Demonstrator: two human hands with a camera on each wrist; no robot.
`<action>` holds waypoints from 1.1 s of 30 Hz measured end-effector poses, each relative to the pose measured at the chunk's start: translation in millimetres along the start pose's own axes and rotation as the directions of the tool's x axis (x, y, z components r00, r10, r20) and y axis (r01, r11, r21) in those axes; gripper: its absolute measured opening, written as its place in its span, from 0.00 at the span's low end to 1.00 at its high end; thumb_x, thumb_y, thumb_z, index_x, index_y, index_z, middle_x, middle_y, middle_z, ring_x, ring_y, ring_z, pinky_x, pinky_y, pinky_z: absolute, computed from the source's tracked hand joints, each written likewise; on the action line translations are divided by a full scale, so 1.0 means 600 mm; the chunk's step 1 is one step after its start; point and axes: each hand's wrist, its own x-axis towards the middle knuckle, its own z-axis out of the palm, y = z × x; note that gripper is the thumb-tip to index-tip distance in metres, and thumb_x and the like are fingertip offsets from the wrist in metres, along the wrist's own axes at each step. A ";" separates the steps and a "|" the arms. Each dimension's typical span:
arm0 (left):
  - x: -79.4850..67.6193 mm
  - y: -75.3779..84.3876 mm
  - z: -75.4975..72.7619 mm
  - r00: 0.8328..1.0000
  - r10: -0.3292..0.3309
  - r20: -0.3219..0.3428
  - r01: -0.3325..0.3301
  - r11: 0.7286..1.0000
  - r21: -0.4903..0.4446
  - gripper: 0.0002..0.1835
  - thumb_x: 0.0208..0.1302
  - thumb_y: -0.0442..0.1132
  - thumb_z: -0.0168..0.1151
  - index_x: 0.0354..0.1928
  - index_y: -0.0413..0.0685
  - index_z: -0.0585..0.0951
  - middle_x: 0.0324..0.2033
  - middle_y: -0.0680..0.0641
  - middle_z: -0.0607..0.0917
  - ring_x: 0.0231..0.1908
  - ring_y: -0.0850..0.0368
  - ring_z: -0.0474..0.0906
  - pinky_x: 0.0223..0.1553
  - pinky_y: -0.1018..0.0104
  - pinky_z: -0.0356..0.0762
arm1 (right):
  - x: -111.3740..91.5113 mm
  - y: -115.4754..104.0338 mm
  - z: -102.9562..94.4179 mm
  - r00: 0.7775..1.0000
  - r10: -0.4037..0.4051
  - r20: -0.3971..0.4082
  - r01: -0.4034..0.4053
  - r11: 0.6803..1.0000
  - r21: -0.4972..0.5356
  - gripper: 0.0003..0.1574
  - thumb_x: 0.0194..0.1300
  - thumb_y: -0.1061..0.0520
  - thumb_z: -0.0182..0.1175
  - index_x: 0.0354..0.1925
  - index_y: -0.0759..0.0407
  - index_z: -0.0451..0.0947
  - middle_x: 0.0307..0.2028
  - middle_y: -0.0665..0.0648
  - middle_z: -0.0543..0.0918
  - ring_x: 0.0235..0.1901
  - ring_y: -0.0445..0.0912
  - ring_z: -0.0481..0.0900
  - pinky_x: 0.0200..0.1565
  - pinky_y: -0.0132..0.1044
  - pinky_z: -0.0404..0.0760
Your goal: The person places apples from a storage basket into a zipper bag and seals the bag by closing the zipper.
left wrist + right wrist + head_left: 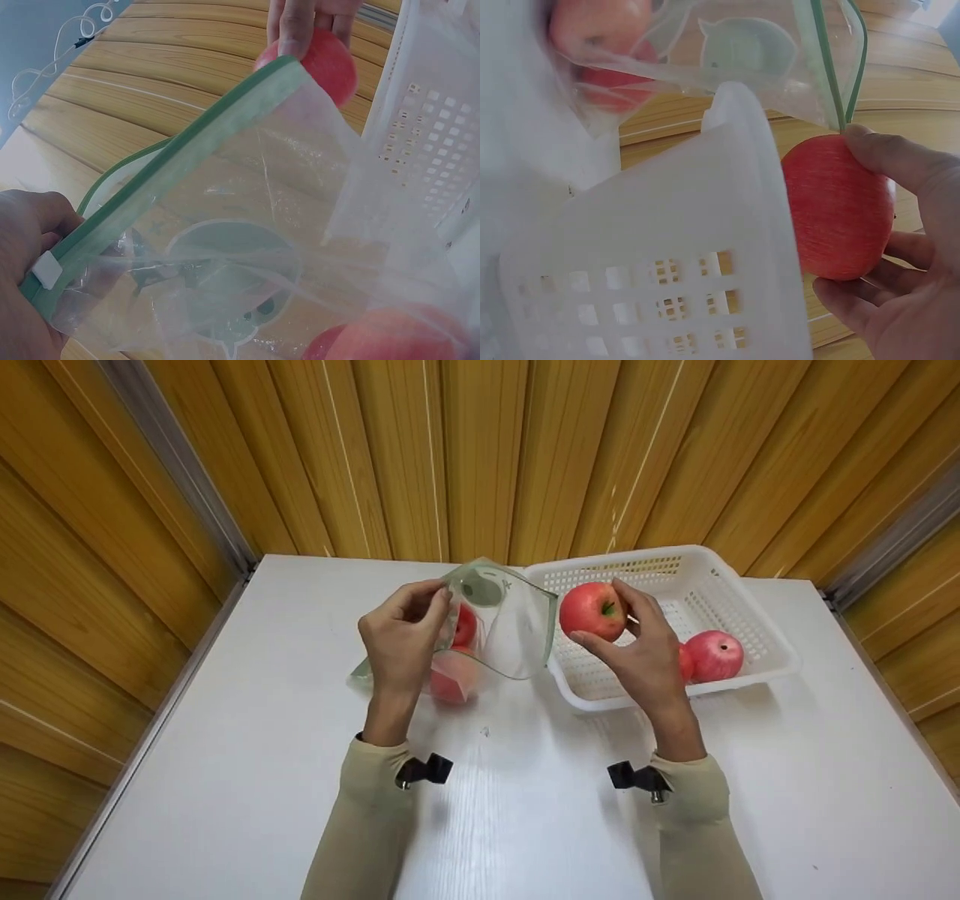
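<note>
My left hand (401, 634) pinches the green-edged rim of a clear zip bag (517, 634), near its white slider (47, 270). The bag's mouth gapes toward the right, and a green printed figure (232, 277) marks its side. Inside, low in the bag, lie two red apples (450, 682). With thumb and fingers my right hand (645, 652) holds another red apple (592, 613) beside the bag's mouth, above the left part of a white basket. In the right wrist view this held apple (838, 208) is close to the bag's green edge.
The white perforated basket (757, 622) stands on the right of the white table (247, 750). Two apples (715, 655) sit at its front right, one partly hidden by my right hand. A yellow wood-panelled wall (480, 457) rises behind the table.
</note>
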 end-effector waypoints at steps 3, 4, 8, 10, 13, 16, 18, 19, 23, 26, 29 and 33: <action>0.000 0.000 0.001 1.000 0.002 0.006 -0.002 1.000 -0.004 0.05 0.68 0.32 0.73 0.43 0.39 0.92 0.33 0.52 0.92 0.27 0.60 0.81 0.32 0.69 0.84 | -0.003 -0.010 -0.003 0.999 -0.039 -0.035 0.040 0.999 0.024 0.54 0.58 0.54 0.83 0.75 0.65 0.69 0.68 0.60 0.75 0.67 0.49 0.73 0.68 0.47 0.76; 0.000 0.001 0.001 1.000 0.003 0.007 -0.003 1.000 -0.007 0.05 0.68 0.32 0.73 0.43 0.39 0.92 0.33 0.52 0.92 0.27 0.60 0.81 0.32 0.69 0.84 | -0.004 -0.012 -0.004 0.997 -0.054 -0.048 0.056 0.998 0.033 0.53 0.57 0.55 0.83 0.75 0.66 0.70 0.68 0.60 0.76 0.66 0.49 0.74 0.68 0.45 0.76; 0.000 0.001 0.002 1.000 0.004 0.011 -0.003 1.000 -0.007 0.05 0.68 0.32 0.72 0.43 0.39 0.92 0.33 0.52 0.92 0.27 0.60 0.81 0.31 0.69 0.84 | -0.005 -0.022 -0.005 0.992 -0.096 -0.080 0.101 0.993 0.056 0.53 0.56 0.59 0.84 0.74 0.67 0.71 0.67 0.60 0.77 0.65 0.48 0.75 0.67 0.39 0.76; 0.000 0.001 0.003 1.000 0.006 0.011 -0.006 1.000 -0.006 0.05 0.68 0.32 0.72 0.43 0.39 0.92 0.33 0.53 0.92 0.27 0.60 0.81 0.31 0.69 0.83 | -0.007 -0.028 -0.004 0.991 -0.108 -0.084 0.113 0.992 0.061 0.52 0.55 0.60 0.84 0.73 0.67 0.71 0.67 0.60 0.77 0.65 0.48 0.75 0.67 0.38 0.76; -0.001 0.000 0.003 1.000 0.009 0.010 -0.009 1.000 -0.008 0.05 0.68 0.32 0.72 0.43 0.39 0.92 0.33 0.53 0.92 0.27 0.60 0.81 0.31 0.69 0.83 | -0.010 -0.036 -0.001 0.990 -0.118 -0.077 0.122 0.991 0.057 0.53 0.55 0.61 0.84 0.74 0.67 0.71 0.67 0.59 0.76 0.65 0.48 0.75 0.67 0.38 0.76; -0.001 0.000 0.004 1.000 0.007 0.008 -0.007 1.000 -0.018 0.05 0.68 0.31 0.72 0.43 0.39 0.92 0.33 0.53 0.92 0.26 0.60 0.81 0.31 0.69 0.83 | -0.013 -0.046 0.002 0.989 -0.131 -0.064 0.134 0.990 0.044 0.54 0.55 0.60 0.84 0.74 0.66 0.70 0.68 0.60 0.76 0.66 0.49 0.74 0.67 0.38 0.76; -0.001 -0.001 0.004 1.000 0.005 0.008 -0.005 1.000 -0.025 0.05 0.68 0.31 0.72 0.43 0.39 0.92 0.32 0.53 0.92 0.26 0.59 0.81 0.30 0.70 0.83 | -0.015 -0.051 0.004 0.988 -0.146 -0.057 0.148 0.988 0.035 0.54 0.54 0.60 0.84 0.75 0.66 0.70 0.69 0.60 0.75 0.66 0.49 0.74 0.67 0.38 0.76; -0.002 -0.001 0.004 1.000 0.004 0.008 -0.003 1.000 -0.027 0.05 0.68 0.31 0.72 0.43 0.39 0.92 0.32 0.52 0.92 0.26 0.58 0.81 0.30 0.70 0.83 | -0.016 -0.053 0.005 0.987 -0.153 -0.054 0.155 0.987 0.033 0.54 0.54 0.60 0.84 0.75 0.66 0.70 0.69 0.60 0.75 0.67 0.49 0.74 0.67 0.37 0.76; -0.001 -0.002 0.003 1.000 0.001 0.014 -0.001 1.000 -0.026 0.05 0.68 0.32 0.72 0.43 0.39 0.92 0.32 0.52 0.92 0.26 0.57 0.81 0.30 0.70 0.83 | -0.020 -0.063 0.012 0.982 -0.182 -0.051 0.184 0.982 0.038 0.55 0.53 0.61 0.84 0.75 0.66 0.70 0.69 0.59 0.75 0.67 0.49 0.74 0.66 0.37 0.76; -0.001 -0.001 0.001 1.000 0.000 0.017 0.001 1.000 -0.019 0.05 0.68 0.32 0.73 0.43 0.39 0.92 0.33 0.51 0.92 0.26 0.57 0.82 0.31 0.70 0.83 | -0.023 -0.069 0.021 0.977 -0.209 -0.049 0.212 0.976 0.051 0.55 0.53 0.62 0.85 0.74 0.66 0.70 0.68 0.59 0.75 0.67 0.49 0.74 0.67 0.38 0.76; -0.001 -0.002 -0.003 1.000 -0.002 0.017 0.002 1.000 -0.010 0.06 0.68 0.32 0.73 0.43 0.39 0.92 0.34 0.52 0.92 0.27 0.58 0.82 0.32 0.69 0.84 | -0.025 -0.073 0.032 0.971 -0.237 -0.035 0.239 0.969 0.061 0.55 0.53 0.61 0.85 0.74 0.67 0.70 0.68 0.60 0.76 0.67 0.49 0.74 0.66 0.40 0.77; -0.002 -0.003 -0.006 1.000 -0.007 0.012 0.007 1.000 -0.007 0.06 0.68 0.32 0.73 0.44 0.39 0.92 0.34 0.52 0.92 0.27 0.59 0.82 0.32 0.68 0.85 | -0.028 -0.078 0.044 0.966 -0.257 -0.011 0.257 0.965 0.042 0.55 0.54 0.59 0.85 0.75 0.65 0.70 0.68 0.59 0.76 0.67 0.48 0.74 0.65 0.41 0.78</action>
